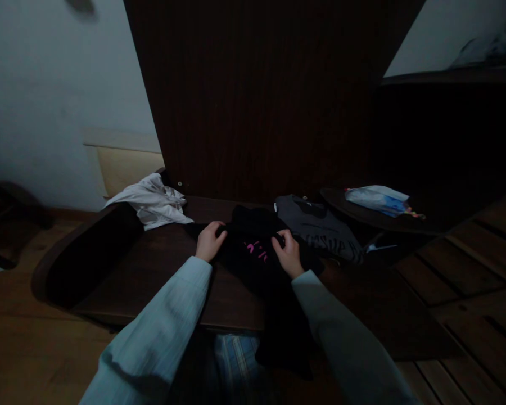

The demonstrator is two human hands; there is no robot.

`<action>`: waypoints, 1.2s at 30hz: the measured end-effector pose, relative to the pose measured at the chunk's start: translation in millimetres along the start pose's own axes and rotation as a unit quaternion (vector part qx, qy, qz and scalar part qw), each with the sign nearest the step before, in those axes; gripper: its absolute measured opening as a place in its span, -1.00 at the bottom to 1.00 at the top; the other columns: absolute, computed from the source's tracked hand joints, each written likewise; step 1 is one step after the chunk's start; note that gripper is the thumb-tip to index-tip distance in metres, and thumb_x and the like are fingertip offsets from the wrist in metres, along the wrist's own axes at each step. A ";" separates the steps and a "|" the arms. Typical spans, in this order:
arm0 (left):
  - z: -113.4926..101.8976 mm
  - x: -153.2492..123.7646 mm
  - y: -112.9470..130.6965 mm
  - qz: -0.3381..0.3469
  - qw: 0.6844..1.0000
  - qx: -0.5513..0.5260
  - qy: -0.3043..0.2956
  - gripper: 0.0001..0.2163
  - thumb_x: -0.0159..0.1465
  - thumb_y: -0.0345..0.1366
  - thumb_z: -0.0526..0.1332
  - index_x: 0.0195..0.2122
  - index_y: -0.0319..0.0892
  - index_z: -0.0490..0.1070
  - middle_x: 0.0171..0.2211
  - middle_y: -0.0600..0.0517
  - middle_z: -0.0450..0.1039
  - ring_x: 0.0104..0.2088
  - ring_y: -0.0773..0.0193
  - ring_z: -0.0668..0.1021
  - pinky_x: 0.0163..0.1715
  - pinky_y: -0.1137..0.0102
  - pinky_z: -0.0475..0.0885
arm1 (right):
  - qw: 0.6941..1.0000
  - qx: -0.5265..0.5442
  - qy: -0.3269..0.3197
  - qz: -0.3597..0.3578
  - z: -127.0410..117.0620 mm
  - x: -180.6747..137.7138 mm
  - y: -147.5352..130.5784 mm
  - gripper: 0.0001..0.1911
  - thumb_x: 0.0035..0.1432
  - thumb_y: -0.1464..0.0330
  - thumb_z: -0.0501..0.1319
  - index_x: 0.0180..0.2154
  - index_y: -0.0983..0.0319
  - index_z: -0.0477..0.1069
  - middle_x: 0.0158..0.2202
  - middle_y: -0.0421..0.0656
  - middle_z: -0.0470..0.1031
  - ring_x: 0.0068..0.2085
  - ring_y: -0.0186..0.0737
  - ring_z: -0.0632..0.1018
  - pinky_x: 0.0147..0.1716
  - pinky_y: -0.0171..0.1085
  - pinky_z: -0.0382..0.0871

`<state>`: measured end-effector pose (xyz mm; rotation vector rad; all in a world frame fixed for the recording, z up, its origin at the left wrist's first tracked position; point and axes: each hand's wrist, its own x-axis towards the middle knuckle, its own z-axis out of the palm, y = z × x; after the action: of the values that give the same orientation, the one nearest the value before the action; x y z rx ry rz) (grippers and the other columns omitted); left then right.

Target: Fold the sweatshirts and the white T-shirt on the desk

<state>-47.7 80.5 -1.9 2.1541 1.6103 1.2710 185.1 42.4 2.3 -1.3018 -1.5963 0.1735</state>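
A black garment with pink print lies spread over the dark wooden surface, one part hanging down past its front edge. My left hand pinches the garment at its upper left. Fingers of my right hand are closed on the cloth to the right of the print. Just behind my right hand rests a folded dark grey garment with black lettering. A crumpled white cloth lies at the left, partly over the raised side. The exact kind of black garment is hard to tell in the dim light.
A tall dark wooden panel stands behind the surface. On a rounded shelf at the right sits a white and blue plastic packet. The curved raised side bounds the left. Wooden slats show at the lower right.
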 end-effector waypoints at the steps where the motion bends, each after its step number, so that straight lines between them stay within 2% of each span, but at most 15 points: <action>1: -0.4 -0.7 0.9 -0.012 1.000 0.006 -0.019 -0.92 0.12 -0.37 0.06 -0.38 -0.20 0.32 -0.37 -0.02 0.43 -0.31 0.23 0.48 -0.26 0.39 0.33 | 1.000 0.003 -0.001 -0.002 0.1 -0.3 0.7 -0.86 0.01 0.25 0.05 -0.46 0.18 0.18 -0.54 -0.24 0.31 -0.48 -0.29 0.38 -0.45 -0.32 0.25; 4: -1.6 -2.2 2.7 -0.037 0.998 0.029 -0.051 -0.90 0.15 -0.34 0.04 -0.44 -0.19 0.32 -0.49 0.03 0.41 -0.44 0.27 0.47 -0.41 0.45 0.29 | 1.000 0.006 0.000 -0.006 0.2 -1.1 3.1 -0.86 0.04 0.25 0.03 -0.44 0.18 0.18 -0.52 -0.21 0.33 -0.44 -0.26 0.40 -0.41 -0.30 0.26; 10: -2.9 -2.5 7.1 -0.044 0.996 0.044 -0.057 -0.91 0.16 -0.35 0.03 -0.43 -0.17 0.29 -0.55 0.06 0.38 -0.49 0.29 0.46 -0.48 0.47 0.22 | 1.000 0.000 -0.009 -0.012 0.2 -0.7 4.6 -0.86 0.05 0.24 0.02 -0.43 0.18 0.18 -0.50 -0.21 0.34 -0.43 -0.26 0.40 -0.39 -0.29 0.27; 16: -2.0 -3.4 11.5 -0.048 0.997 0.020 -0.050 -0.91 0.17 -0.38 0.00 -0.42 -0.15 0.26 -0.57 0.08 0.34 -0.49 0.28 0.46 -0.47 0.46 0.23 | 1.000 -0.022 -0.010 -0.017 1.0 -0.9 1.4 -0.86 0.05 0.25 0.01 -0.45 0.18 0.18 -0.52 -0.21 0.34 -0.46 -0.26 0.40 -0.42 -0.30 0.26; 22: -2.6 -1.5 10.4 -0.047 0.997 -0.016 -0.052 -0.87 0.18 -0.38 0.00 -0.46 -0.16 0.29 -0.52 0.04 0.40 -0.44 0.26 0.48 -0.43 0.45 0.29 | 0.999 -0.037 -0.011 -0.036 1.8 -1.2 4.0 -0.86 0.05 0.26 0.02 -0.45 0.18 0.19 -0.53 -0.21 0.32 -0.47 -0.27 0.39 -0.44 -0.30 0.26; 29: -0.3 -1.8 8.0 -0.054 0.997 -0.022 -0.051 -0.87 0.18 -0.37 -0.02 -0.32 -0.17 0.29 -0.46 0.01 0.43 -0.40 0.23 0.50 -0.38 0.42 0.31 | 0.998 -0.044 -0.004 -0.053 2.3 -1.4 0.1 -0.87 0.02 0.27 0.04 -0.49 0.18 0.17 -0.56 -0.23 0.30 -0.50 -0.28 0.37 -0.46 -0.31 0.25; 36: 0.6 -0.7 7.1 -0.056 0.996 -0.031 -0.056 -0.87 0.19 -0.36 -0.01 -0.30 -0.16 0.29 -0.45 0.01 0.44 -0.39 0.22 0.51 -0.36 0.41 0.33 | 0.996 -0.062 0.005 -0.058 4.6 -1.5 -1.4 -0.88 0.00 0.29 0.05 -0.51 0.18 0.17 -0.57 -0.24 0.28 -0.50 -0.29 0.37 -0.46 -0.31 0.25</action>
<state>-42.3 77.2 1.5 2.0279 1.6003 1.1317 180.5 42.8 0.2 -1.2967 -1.6918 -0.0027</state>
